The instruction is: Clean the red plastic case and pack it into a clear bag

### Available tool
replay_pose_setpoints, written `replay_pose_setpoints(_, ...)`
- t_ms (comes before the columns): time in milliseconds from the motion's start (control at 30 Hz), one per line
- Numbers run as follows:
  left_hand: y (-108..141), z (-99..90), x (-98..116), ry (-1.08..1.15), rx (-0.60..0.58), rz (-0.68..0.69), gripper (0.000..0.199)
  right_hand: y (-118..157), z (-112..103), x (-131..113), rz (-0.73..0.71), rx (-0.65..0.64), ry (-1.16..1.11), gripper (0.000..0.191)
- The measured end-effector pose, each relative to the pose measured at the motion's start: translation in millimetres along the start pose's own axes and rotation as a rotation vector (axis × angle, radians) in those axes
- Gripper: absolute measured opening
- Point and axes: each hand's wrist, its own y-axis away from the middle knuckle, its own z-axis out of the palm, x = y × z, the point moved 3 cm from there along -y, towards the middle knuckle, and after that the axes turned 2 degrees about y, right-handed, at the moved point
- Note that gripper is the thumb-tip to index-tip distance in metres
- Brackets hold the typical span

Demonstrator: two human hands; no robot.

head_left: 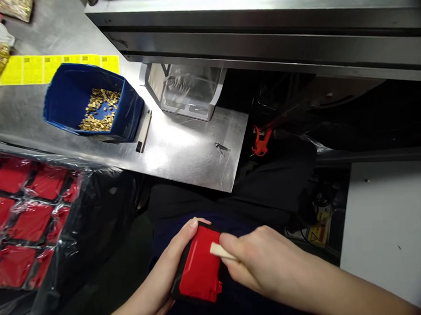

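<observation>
Red plastic part [199, 270] with black edge sits low centre, over the lap. Left hand [160, 282] cups it from the left, thumb on the far corner, likely to steady it. Right hand [268, 262] is pinched closed on a pale flat stick [220, 252], tip on the part's upper right face. Far left on the steel bench [189, 149]: blue bin [69, 92] of small brass pieces [98, 109]. Near left: bagged red parts [19, 214], within reach.

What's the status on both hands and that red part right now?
Left hand cradles red part over the lap. Right hand pinches pale stick against its top edge. Nothing in the way; blue bin sits apart.
</observation>
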Motion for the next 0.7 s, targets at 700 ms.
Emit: replay_pose_setpoints(700,-2.7,-0.3,0.7,0.049,-0.016,-0.016,0.049,-11.5,-6.1,-0.7,-0.084,-0.009,0.018,0.019)
